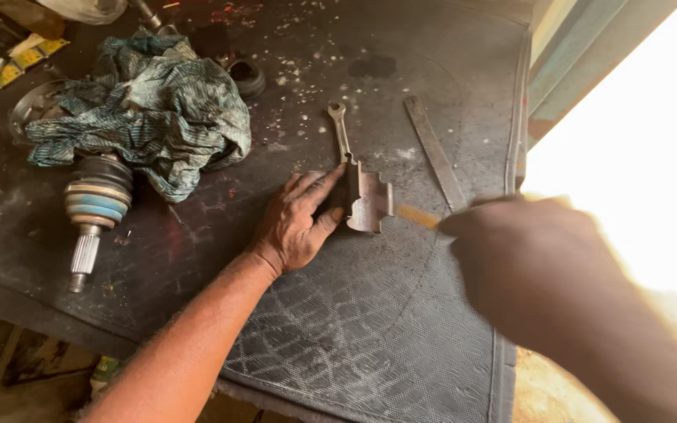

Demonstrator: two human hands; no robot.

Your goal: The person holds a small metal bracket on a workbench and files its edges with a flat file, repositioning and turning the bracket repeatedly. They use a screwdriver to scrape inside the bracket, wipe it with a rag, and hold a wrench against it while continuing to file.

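My left hand [298,219] lies flat on the dark rubber mat [338,329], its fingers and thumb pressed against the side of a small metal bracket [370,200]. A combination wrench [340,129] lies just behind the bracket, touching it. My right hand [526,258] is blurred at the right, close to the camera, and seems to grip a thin tool whose yellowish tip [418,215] points at the bracket. What exactly it holds is unclear.
A crumpled green cloth [150,110] covers a drive shaft joint [95,200] at the left. A flat metal bar [435,153] lies right of the wrench. Loose parts and tools sit at the far left edge. Bright daylight washes out the right side.
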